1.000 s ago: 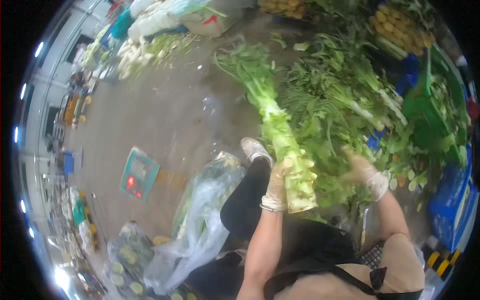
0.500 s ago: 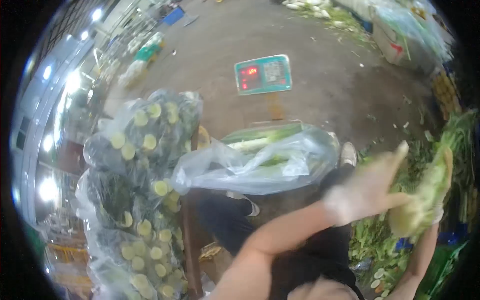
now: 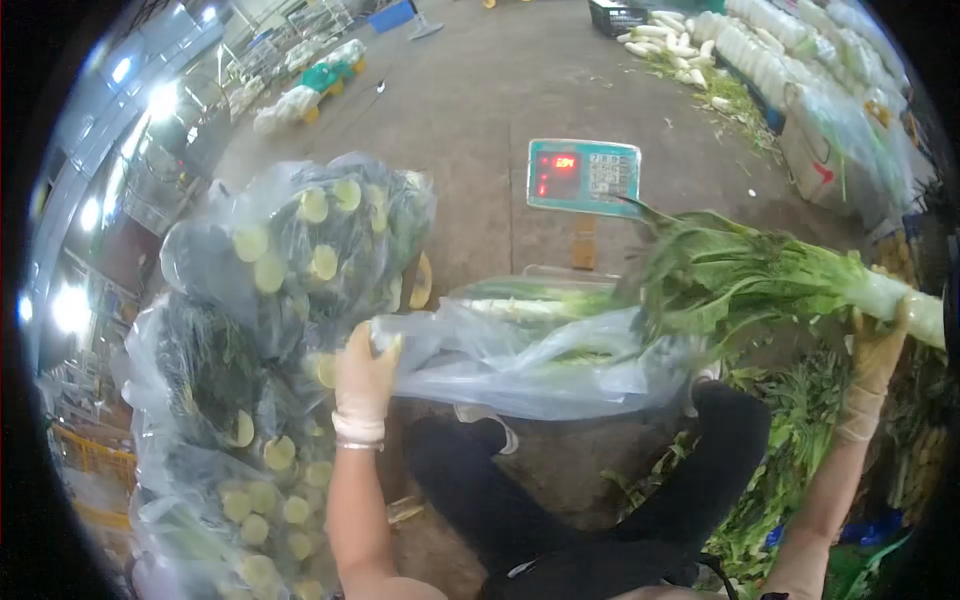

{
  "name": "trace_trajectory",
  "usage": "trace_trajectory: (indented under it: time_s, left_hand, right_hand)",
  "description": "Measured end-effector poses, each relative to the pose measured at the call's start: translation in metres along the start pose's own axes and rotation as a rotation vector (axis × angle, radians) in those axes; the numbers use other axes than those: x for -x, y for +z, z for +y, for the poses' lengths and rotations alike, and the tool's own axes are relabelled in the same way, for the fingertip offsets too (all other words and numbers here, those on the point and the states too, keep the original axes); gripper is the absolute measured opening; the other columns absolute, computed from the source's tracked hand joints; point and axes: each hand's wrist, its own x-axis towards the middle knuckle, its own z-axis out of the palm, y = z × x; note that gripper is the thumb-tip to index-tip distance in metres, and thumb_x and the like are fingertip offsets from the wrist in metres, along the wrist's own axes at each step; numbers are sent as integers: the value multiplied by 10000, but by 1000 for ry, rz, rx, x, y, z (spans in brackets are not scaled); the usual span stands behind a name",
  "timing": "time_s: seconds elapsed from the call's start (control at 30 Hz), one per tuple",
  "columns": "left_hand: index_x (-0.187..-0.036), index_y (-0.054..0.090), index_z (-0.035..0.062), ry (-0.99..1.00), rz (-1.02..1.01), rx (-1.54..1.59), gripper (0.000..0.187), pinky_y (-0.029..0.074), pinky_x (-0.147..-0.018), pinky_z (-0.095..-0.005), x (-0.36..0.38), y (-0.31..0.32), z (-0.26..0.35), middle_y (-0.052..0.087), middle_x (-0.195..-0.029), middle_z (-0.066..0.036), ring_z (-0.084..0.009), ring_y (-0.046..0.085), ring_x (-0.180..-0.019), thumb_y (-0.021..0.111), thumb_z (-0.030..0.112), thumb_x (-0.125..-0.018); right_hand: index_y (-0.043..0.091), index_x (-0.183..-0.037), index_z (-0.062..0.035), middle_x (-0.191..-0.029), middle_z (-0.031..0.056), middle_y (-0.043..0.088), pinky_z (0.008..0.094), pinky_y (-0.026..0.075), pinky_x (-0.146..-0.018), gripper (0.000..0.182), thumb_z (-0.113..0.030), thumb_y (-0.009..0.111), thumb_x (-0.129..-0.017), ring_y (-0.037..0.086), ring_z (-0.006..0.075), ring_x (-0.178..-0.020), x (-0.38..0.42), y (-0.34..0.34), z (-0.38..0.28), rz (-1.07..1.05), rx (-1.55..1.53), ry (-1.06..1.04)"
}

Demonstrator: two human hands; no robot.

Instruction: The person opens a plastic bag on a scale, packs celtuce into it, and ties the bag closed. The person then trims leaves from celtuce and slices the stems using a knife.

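My gloved left hand (image 3: 364, 372) is closed on the gathered left end of a clear plastic bag (image 3: 560, 385). Long pale stems and green leaves (image 3: 525, 308) lie inside that bag, which rests in front of my knees. On the right, my gloved right hand (image 3: 882, 335) grips a celtuce (image 3: 770, 270) by its thick pale stem. Its leafy top points left and hangs over the right end of the bag.
Bags of cut-end celtuce (image 3: 280, 430) are stacked at the left. Beyond the plastic bag stands a scale display (image 3: 584, 177) with red digits. Leaf trimmings (image 3: 770, 420) cover the floor at right. White radishes (image 3: 680, 45) and wrapped bundles (image 3: 780, 70) are at the far right.
My left hand has moved from beside the celtuce at right across to the bag's left end and taken hold of it. The celtuce has swung leaf-first to the left, over the bag.
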Motion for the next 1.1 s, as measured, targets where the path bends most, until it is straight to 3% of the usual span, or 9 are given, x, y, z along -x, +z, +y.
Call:
trace_trajectory:
  time_s: [0.1,0.33,0.43,0.47,0.53,0.67,0.77,1.03,1.1]
  left_hand:
    - [-860,616,22,-166,-143,1048,156,478,-561,-254,-15,-12,-6,611,-731,-13,-107,575,-595,587,170,-903]
    - [-1238,505,3,-77,-230,1786,431,360,-385,-191,-35,-16,-15,636,-1066,-129,-144,559,-588,484,329,-958]
    - [-1368,379,40,44,-370,2087,511,297,-327,-177,-31,-33,-9,541,-1260,-165,-133,508,-499,465,341,-964]
    - [-1443,264,89,96,-358,2143,556,298,-321,-183,-31,-35,-15,404,-1401,-184,-115,453,-435,438,335,-975]
    - [-1453,244,109,118,-332,2176,562,299,-320,-186,-24,-44,-26,389,-1411,-187,-112,441,-419,445,323,-974]
    - [-1481,155,164,65,-219,2182,643,336,-314,-184,-16,-43,-44,295,-1463,-200,-131,469,-397,496,294,-952]
    - [-1492,-8,258,359,-604,2276,941,470,-384,-214,-27,-43,-40,224,-1488,-218,-220,661,-635,639,121,-823]
    - [-1495,-13,267,166,-405,1782,998,263,-310,-145,-50,-43,20,279,-1468,-213,-136,620,-581,555,-38,-734]
    - [-1484,-47,317,210,-507,1860,1052,404,-375,-200,-54,-50,10,169,-1497,-245,-227,666,-672,564,-100,-736]
  right_hand:
    - [326,-1372,-27,-1354,156,416,346,412,-986,604,-119,647,-868,448,237,-1193,13,37,31,-108,582,-260]
    - [209,-1445,-59,-1432,209,283,399,301,-1105,862,-353,709,-809,389,314,-1257,36,152,70,-315,466,-77]
    - [246,-1407,10,-1332,180,420,352,413,-1032,866,-412,703,-804,457,264,-1178,56,194,96,-478,435,-103]
    - [282,-1384,23,-1304,188,445,341,443,-997,805,-373,696,-819,470,260,-1178,52,197,118,-445,-152,350]
    - [318,-1362,36,-1276,196,471,331,472,-961,745,-334,689,-833,482,257,-1177,50,206,135,-366,-747,788]
    - [492,-1214,-12,-1132,137,576,320,565,-751,465,-338,598,-900,581,227,-994,41,230,100,-173,-285,559]
    - [527,-1182,-28,-1110,117,607,335,574,-639,410,-333,569,-912,606,205,-956,19,231,89,-88,-92,322]
    - [407,-1322,-41,-1250,127,540,333,558,-788,654,-470,578,-860,587,227,-1047,58,298,-26,-332,-213,255]
    - [403,-1322,-40,-1243,124,540,353,539,-832,664,-464,595,-849,584,231,-1049,73,312,-19,-373,-248,251]
